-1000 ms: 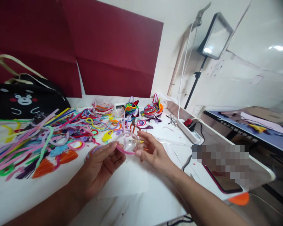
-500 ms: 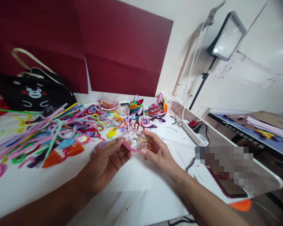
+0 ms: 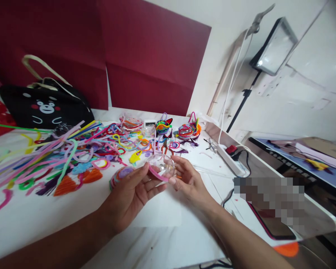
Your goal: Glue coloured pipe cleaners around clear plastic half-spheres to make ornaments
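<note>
A clear plastic ball [image 3: 164,163] with a pink pipe cleaner [image 3: 159,176] running along its lower edge is held between both hands above the table. My left hand [image 3: 131,192] pinches the pink strip at its left end with thumb and fingertips. At the right side, my right hand [image 3: 189,180] grips the ball, its thumb on the strip's end and its fingers behind the ball. Just beyond my left hand lies a ball wrapped in coloured pipe cleaners [image 3: 122,175]. Orange-handled pliers [image 3: 165,148] rest behind the clear ball, partly hidden.
Loose pipe cleaners [image 3: 56,157] and orange tassels [image 3: 65,186] cover the table's left. Decorated balls [image 3: 162,127] stand at the back. A black bag [image 3: 46,108] leans at back left. To the right are a power strip [image 3: 229,158], a phone [image 3: 271,220] and a lamp [image 3: 276,46].
The whole view has shifted slightly, so everything appears a little farther right. Both hands keep their hold on the clear ball and pink strip; my left hand's lower fingers are somewhat straighter.
</note>
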### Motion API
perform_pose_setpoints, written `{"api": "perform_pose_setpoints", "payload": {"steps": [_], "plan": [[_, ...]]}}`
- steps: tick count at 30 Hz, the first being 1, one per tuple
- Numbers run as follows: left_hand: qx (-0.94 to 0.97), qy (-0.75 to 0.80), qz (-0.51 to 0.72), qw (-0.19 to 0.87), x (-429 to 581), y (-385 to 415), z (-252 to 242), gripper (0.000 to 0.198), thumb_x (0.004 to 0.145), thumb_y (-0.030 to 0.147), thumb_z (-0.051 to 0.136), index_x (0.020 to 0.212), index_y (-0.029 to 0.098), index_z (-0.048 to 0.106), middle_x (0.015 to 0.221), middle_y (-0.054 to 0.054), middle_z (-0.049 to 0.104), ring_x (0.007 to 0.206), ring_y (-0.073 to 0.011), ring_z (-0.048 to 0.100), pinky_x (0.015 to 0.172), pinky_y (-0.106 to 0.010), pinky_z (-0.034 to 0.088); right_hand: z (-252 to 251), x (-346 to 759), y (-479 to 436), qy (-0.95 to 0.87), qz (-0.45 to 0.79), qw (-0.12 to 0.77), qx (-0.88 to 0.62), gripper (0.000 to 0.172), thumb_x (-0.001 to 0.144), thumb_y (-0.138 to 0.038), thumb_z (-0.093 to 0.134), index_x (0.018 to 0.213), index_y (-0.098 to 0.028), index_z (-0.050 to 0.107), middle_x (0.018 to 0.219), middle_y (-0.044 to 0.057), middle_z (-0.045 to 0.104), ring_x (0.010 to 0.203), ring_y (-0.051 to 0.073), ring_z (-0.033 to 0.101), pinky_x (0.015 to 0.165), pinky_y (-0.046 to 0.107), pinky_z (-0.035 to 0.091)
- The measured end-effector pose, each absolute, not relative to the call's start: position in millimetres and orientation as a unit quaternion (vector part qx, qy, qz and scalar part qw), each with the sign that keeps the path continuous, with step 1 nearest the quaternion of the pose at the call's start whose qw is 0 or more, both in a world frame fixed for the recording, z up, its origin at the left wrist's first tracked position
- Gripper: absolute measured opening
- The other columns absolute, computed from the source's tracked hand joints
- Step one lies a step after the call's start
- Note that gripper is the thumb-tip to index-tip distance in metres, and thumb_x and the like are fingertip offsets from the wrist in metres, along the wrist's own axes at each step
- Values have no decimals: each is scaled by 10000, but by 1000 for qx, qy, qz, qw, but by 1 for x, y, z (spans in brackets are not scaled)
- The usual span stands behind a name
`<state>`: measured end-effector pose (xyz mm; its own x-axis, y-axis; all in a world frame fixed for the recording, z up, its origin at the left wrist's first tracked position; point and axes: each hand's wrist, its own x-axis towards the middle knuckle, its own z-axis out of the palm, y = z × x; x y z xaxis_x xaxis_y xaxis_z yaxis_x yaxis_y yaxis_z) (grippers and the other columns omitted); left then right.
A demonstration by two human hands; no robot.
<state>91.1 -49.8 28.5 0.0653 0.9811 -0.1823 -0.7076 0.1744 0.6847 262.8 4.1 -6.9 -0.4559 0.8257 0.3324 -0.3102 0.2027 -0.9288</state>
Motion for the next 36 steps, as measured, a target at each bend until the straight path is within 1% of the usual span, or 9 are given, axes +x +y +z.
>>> {"api": "perform_pose_setpoints", "payload": {"steps": [5,9,15,22,24,27,31,33,36], "plan": [[259,294,603,695,90,-51,23,212,972,258,541,914,176,728,1031,-98,779,912,-211,743,825,-370,617,-7,261,4,-607,596,477,-222,559,756,-350,815,1221,-295,510,1320,70,586,935,165,612,604,243,449],[349,283,582,678,90,-51,20,117,859,280,718,899,176,752,1023,-61,777,986,-208,710,894,-329,587,-8,258,2,-595,602,479,-233,571,746,-374,816,1216,-290,504,1319,76,583,889,157,597,567,236,427],[401,332,574,632,91,-50,12,153,786,250,787,930,201,770,949,-38,784,908,-159,705,847,-224,554,-11,247,-4,-574,591,492,-280,595,698,-383,838,1189,-271,522,1200,64,586,695,100,526,528,227,414],[390,387,595,587,89,-46,14,159,712,294,835,802,179,772,798,-23,764,790,-137,676,739,-197,550,-4,244,-11,-577,568,477,-342,646,641,-449,855,1159,-271,513,1205,57,565,719,114,569,582,257,455],[379,391,600,586,90,-46,17,183,687,309,848,791,179,772,805,-20,760,792,-138,666,731,-204,556,5,252,-3,-619,535,445,-364,602,653,-491,834,1126,-251,547,1140,60,604,781,152,610,643,290,486],[352,407,602,590,91,-47,20,232,630,327,877,778,180,775,806,-22,760,792,-149,663,714,-214,564,25,266,29,-699,441,406,-390,419,770,-518,722,1032,-211,610,976,52,671,841,190,643,726,333,519],[344,420,586,602,92,-49,14,250,611,364,884,748,187,774,791,-28,761,817,-170,680,719,-221,565,46,263,109,-790,219,338,-463,246,874,-348,620,1044,-170,601,1019,77,703,902,190,684,785,329,549],[345,421,576,609,93,-49,9,247,623,376,879,750,192,774,796,-31,763,823,-175,686,727,-228,566,50,252,152,-803,171,316,-476,274,851,-284,649,1095,-169,599,1125,98,687,984,215,674,865,370,535],[340,431,560,621,93,-47,1,245,647,382,868,778,197,776,800,-40,770,815,-183,693,734,-247,567,50,229,204,-832,90,267,-478,485,797,-236,703,1252,-176,547,1278,128,621,1151,263,602,986,428,477]]}}
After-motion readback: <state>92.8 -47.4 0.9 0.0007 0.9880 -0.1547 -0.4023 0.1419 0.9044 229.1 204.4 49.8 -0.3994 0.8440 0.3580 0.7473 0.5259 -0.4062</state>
